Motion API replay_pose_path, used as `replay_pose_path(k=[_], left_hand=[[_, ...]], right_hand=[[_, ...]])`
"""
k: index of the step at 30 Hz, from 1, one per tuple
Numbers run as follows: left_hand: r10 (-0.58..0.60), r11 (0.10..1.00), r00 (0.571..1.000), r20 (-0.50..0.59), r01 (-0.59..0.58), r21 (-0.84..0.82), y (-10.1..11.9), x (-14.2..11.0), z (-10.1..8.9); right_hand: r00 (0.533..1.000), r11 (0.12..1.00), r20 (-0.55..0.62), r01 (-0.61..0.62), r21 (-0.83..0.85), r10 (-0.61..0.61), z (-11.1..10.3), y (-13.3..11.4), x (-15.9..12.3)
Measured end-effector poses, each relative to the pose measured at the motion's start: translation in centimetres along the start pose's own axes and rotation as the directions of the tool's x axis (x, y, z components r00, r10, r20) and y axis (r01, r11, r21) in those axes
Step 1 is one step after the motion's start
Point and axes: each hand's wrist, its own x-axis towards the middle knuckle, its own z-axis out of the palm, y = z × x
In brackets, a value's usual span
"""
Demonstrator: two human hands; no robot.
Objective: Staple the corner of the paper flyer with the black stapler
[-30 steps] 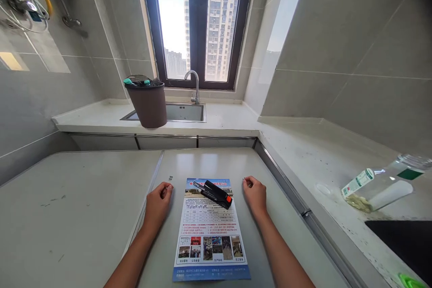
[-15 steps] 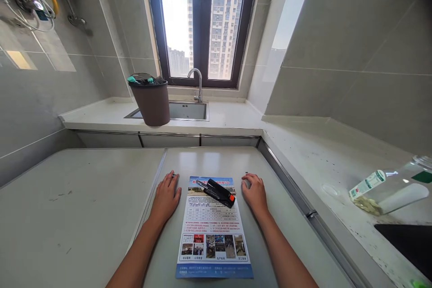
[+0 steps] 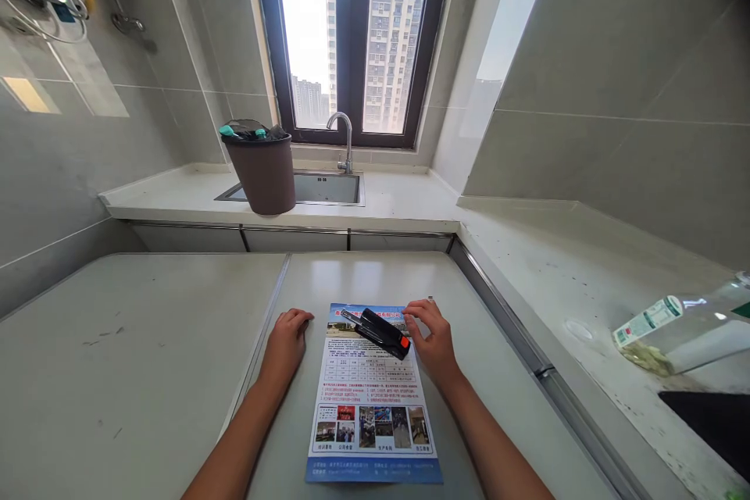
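A printed flyer (image 3: 372, 426) with a blue border lies flat in front of me. Across its upper part rests a black handheld tool (image 3: 375, 332) with a slim metal tip and an orange-red end; it looks like a long-nosed lighter. My right hand (image 3: 433, 340) is at the flyer's upper right edge, thumb and fingers apart, close to the tool's orange end and not gripping it. Left of the flyer, my left hand (image 3: 285, 348) rests on the white tabletop (image 3: 176, 375) with its fingers curled in. Nothing shows in it.
A brown bin (image 3: 261, 176) with a black liner stands on the back counter, partly over the sink (image 3: 328, 189) below a faucet (image 3: 348, 144). On the right counter (image 3: 527, 250) are a clear bottle (image 3: 691, 336) lying on its side and a black flat object (image 3: 708, 414).
My right hand has moved left, from the bare tabletop to the flyer's edge beside the tool. My left hand, flatter before, has curled its fingers. Flyer and tool lie as before.
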Motion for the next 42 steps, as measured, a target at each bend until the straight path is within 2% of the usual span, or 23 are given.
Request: replay_pose_path(k=[2,5,8,10,14,19,23,28,34,38,42], left_hand=[[-0.010,1.000,1.000,-0.012,0.010,-0.014,0.2,0.1,0.0],[-0.026,0.999,0.999,-0.037,0.024,-0.043,0.8,0.1,-0.2],[-0.068,0.993,0.997,-0.042,0.063,-0.102,1.8,0.1,-0.5],[-0.068,0.984,0.998,-0.008,0.065,-0.167,2.5,0.1,-0.6],[0.044,0.969,0.997,0.069,-0.025,-0.245,3.5,0.0,-0.7],[0.113,0.965,0.989,0.100,-0.085,-0.247,3.8,0.0,-0.6],[0.117,0.960,0.990,0.076,-0.094,-0.264,4.5,-0.2,-0.9],[0.113,0.954,0.992,0.057,-0.092,-0.284,5.2,-0.4,-1.6],[0.177,0.955,0.981,0.074,-0.154,-0.252,5.0,-0.6,-1.2],[0.211,0.937,0.976,0.055,-0.186,-0.294,5.0,-0.6,-1.0],[0.196,0.935,0.979,0.062,-0.168,-0.313,5.0,-0.6,-1.0]], right_hand=[[0.987,0.994,0.152,0.030,0.102,-0.046,0.5,-0.7,-0.2],[0.936,0.985,0.344,0.018,0.170,-0.076,1.2,-1.6,-0.4],[0.910,0.994,0.415,-0.026,0.103,-0.020,1.7,-2.1,-0.6],[0.908,0.998,0.419,-0.035,0.057,0.008,1.9,-2.1,-0.7],[0.914,1.000,0.405,0.000,-0.002,0.001,2.3,-1.8,-0.9],[0.920,0.992,0.381,0.116,-0.041,-0.092,2.4,-1.6,-1.1],[0.910,0.985,0.389,0.172,-0.034,-0.145,2.1,-1.7,-1.0],[0.918,0.985,0.365,0.172,-0.011,-0.157,1.9,-1.7,-1.1],[0.917,0.983,0.361,0.183,-0.011,-0.167,1.8,-1.6,-1.2],[0.918,0.985,0.364,0.170,-0.007,-0.156,1.8,-1.6,-1.3],[0.915,0.986,0.374,0.165,0.000,-0.153,1.7,-1.6,-1.3]])
